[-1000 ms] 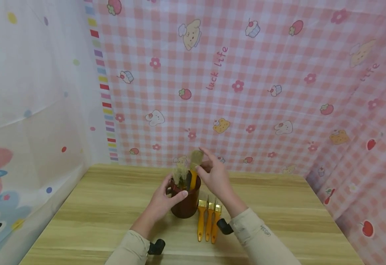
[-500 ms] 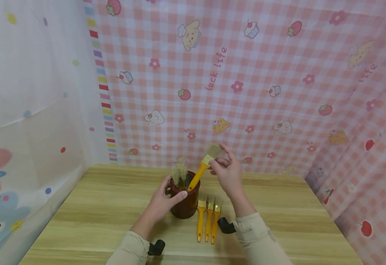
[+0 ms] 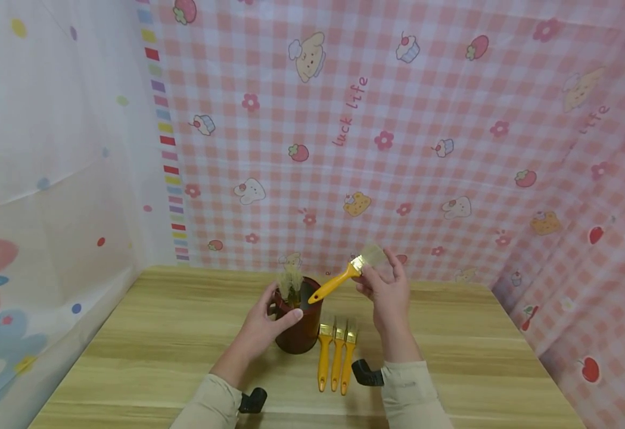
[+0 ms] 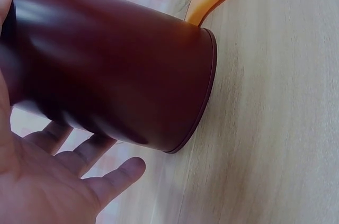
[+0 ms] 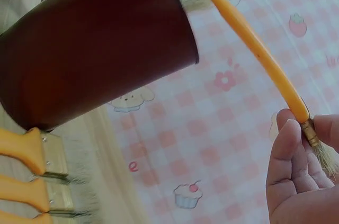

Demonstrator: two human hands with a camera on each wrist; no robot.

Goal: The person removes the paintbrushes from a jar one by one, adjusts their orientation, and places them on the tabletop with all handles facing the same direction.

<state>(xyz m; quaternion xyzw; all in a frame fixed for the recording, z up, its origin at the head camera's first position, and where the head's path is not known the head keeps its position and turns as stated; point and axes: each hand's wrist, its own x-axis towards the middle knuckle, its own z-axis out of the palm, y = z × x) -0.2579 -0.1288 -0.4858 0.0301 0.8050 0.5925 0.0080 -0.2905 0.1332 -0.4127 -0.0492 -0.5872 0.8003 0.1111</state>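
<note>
A dark reddish-brown cylindrical holder [image 3: 297, 333] stands upright on the wooden table, with bristles of a paintbrush [image 3: 291, 285] sticking up out of it. My left hand [image 3: 261, 328] grips the holder near its rim, thumb at the front and fingers around the left side. In the left wrist view the holder's smooth wall [image 4: 111, 60] fills the upper left. My right hand [image 3: 389, 292] pinches a yellow-handled paintbrush [image 3: 335, 283] at its metal ferrule. That brush slants, bristles up to the right, handle tip overlapping the holder's right rim in the head view.
Several paintbrushes [image 3: 337, 357] with yellow handles lie side by side on the table [image 3: 183, 345], just right of the holder, bristles pointing away. A pink checked cloth [image 3: 312, 179] hangs behind the table; a white patterned cloth [image 3: 76, 149] hangs at the left.
My right hand has drawn the paintbrush up out of the holder and moved right, tilting the brush toward level. My left hand has stayed on the holder.
</note>
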